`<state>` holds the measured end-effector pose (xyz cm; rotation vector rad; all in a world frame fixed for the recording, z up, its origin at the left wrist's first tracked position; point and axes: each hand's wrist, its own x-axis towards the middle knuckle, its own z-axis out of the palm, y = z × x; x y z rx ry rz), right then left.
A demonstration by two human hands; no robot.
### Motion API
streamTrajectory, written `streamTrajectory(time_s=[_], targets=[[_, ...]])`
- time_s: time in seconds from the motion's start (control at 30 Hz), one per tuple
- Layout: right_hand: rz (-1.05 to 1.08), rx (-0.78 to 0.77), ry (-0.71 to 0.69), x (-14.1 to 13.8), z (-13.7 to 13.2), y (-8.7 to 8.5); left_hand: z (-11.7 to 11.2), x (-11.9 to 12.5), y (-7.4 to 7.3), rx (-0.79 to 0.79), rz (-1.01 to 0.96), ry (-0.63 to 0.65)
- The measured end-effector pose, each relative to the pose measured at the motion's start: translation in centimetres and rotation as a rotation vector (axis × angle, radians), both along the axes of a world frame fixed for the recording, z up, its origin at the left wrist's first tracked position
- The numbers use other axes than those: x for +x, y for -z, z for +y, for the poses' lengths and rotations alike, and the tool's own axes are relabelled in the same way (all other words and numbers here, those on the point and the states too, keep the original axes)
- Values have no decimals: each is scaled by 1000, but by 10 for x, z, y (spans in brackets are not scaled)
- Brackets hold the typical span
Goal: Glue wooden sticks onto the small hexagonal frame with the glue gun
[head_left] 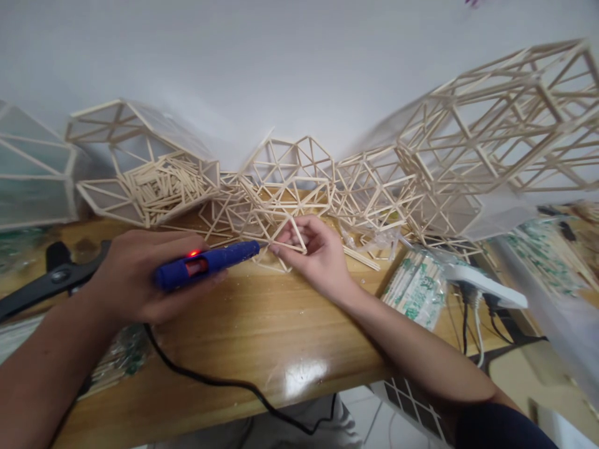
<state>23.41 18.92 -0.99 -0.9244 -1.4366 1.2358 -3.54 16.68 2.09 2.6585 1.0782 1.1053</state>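
Left hand (133, 274) clamped round the glue gun (206, 265), nozzle just beside right fingers (292, 240) pinching the stick triangle (285, 240); best hold that joint steady.

We face a plain white wall (243, 56), evenly lit and bare. Below it runs a wooden desk (262, 337) with a glossy top, where a bright patch of light reflects near the front edge. Past that front edge we see pale floor tiles (374, 424).
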Motion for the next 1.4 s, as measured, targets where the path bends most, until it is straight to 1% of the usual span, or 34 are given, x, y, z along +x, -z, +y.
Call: streamTrajectory(time_s=[0.1, 0.2, 0.3, 0.47, 0.6, 0.8, 0.97, 1.17, 1.27, 1.4], targets=[[-57, 85, 46, 0, -3, 3, 2, 4, -3, -30, -11, 61], [-164, 167, 79, 0, -7, 4, 1, 6, -5, -9, 12, 70], [-239, 204, 102, 0, -8, 5, 0, 4, -3, -8, 30, 83], [-265, 250, 123, 0, -9, 6, 0, 0, 2, 37, 47, 104], [-280, 291, 121, 1, -9, 5, 1, 1, 1, 66, 67, 112], [-264, 233, 87, 1, -12, 4, 1, 0, 2, 17, 92, 101], [-212, 135, 133, -1, -11, 5, 1, -3, 2, 8, 82, 97], [-167, 65, 195, -1, -4, -4, 4, -3, -4, 75, 74, 63], [-121, 40, 175, -1, -4, -8, 5, -1, -6, 87, 95, 74], [-93, -4, 136, -3, -5, -8, 6, 1, -5, 88, 100, 91]])
